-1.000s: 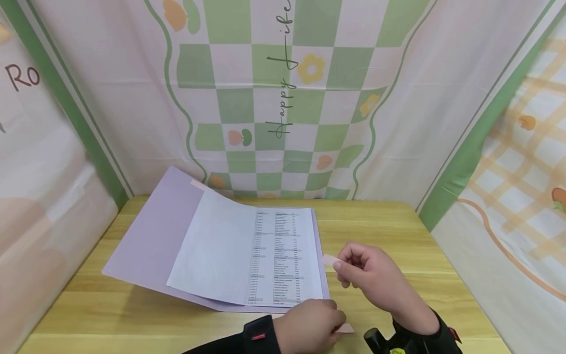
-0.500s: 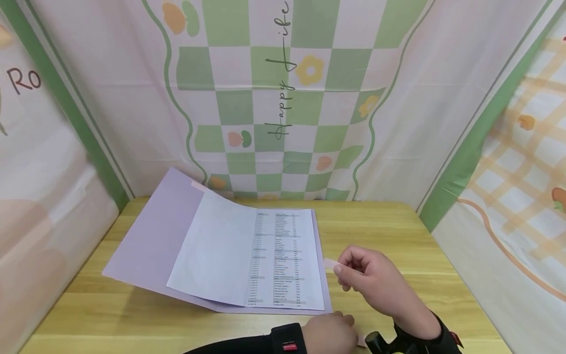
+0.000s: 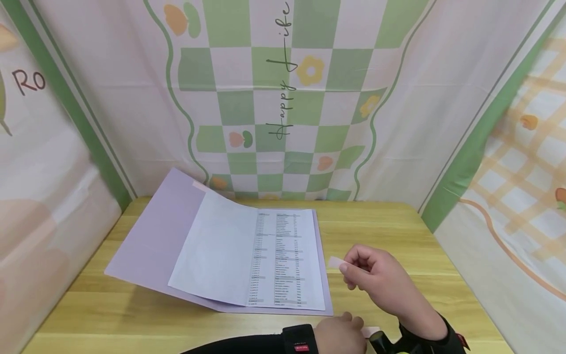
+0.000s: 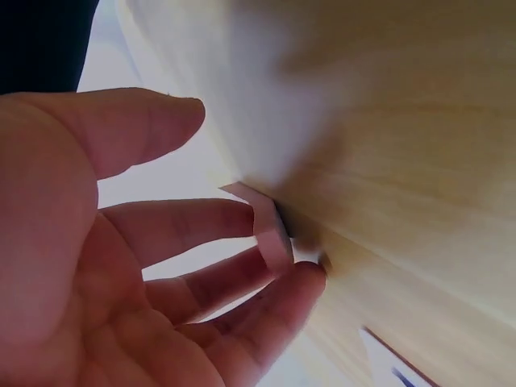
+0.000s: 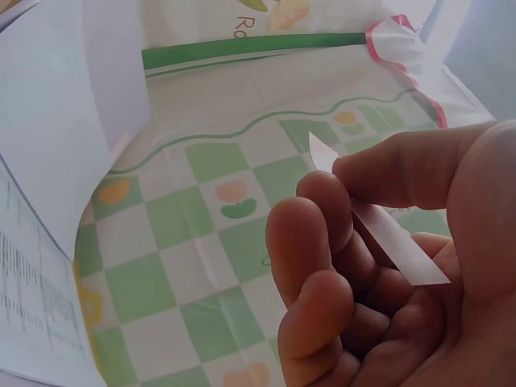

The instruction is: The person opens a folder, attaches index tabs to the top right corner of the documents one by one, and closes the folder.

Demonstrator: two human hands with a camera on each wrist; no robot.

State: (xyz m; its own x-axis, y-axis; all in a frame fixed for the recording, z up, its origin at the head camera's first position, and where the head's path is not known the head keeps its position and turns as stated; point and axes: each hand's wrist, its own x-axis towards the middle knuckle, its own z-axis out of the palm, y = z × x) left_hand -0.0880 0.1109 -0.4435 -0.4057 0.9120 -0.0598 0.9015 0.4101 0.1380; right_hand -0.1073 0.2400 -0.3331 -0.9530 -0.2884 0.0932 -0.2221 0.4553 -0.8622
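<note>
My right hand (image 3: 376, 278) pinches a pale pink paper strip (image 5: 399, 246) between thumb and index finger, just right of the folder. At the table's front edge, my left hand (image 3: 340, 335) touches another pink strip (image 4: 272, 231) with its fingertips; the left thumb (image 4: 153, 125) stands apart from it. The end of that strip shows beyond the left hand in the head view. Left of the hands lies an open lilac folder (image 3: 148, 238) holding white sheets. The right-hand sheet (image 3: 285, 255) carries printed table rows; the left-hand page (image 3: 216, 250) looks blank and lifts with the cover.
A small pink strip (image 3: 201, 186) sits at the upper edge of the folder's raised cover. The wooden table (image 3: 367, 221) is bounded by hanging patterned cloth (image 3: 247, 105) behind and on both sides. A black wrist mount (image 3: 378, 339) stands beside the left fingers.
My left hand has moved right and slightly down along the table's front edge, away from the folder's corner. The right hand has shifted slightly right, its strip still pinched. The folder stays put.
</note>
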